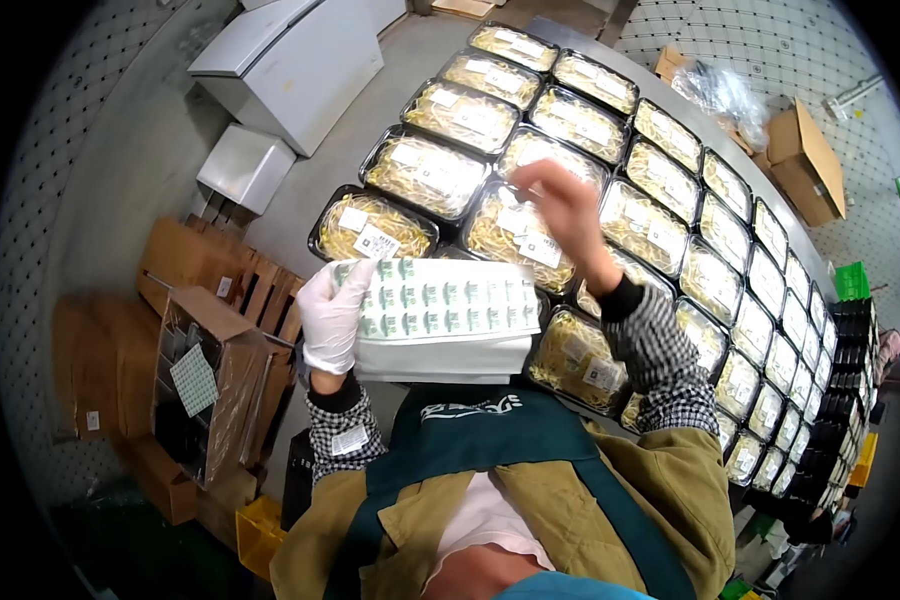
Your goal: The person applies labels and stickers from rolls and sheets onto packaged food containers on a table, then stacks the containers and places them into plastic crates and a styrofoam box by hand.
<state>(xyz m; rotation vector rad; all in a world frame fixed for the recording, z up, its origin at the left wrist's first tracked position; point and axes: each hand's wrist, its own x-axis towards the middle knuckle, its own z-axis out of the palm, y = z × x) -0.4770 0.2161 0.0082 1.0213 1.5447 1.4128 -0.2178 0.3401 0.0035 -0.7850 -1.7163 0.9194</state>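
Observation:
My left hand (332, 318), in a white glove, grips the left end of a thick stack of label sheets (448, 305). Rows of small green-and-white stickers cover the top sheet, and the thumb lies on it. My right hand (568, 215) is bare and hovers over the packs, a little blurred, its bent fingers apart with nothing visible in them. Beneath it lies a black tray of bean sprouts (495, 228) under clear film, with white labels. Another bean sprout pack (375, 228) sits just beyond the left hand.
Many more sprout packs (660, 180) stand in rows across the metal table (355, 100). Stacked black trays (845, 390) rise at the right. An open cardboard box (240, 375) stands at left, near a white chest (290, 70). Another carton (808, 165) lies beyond the table.

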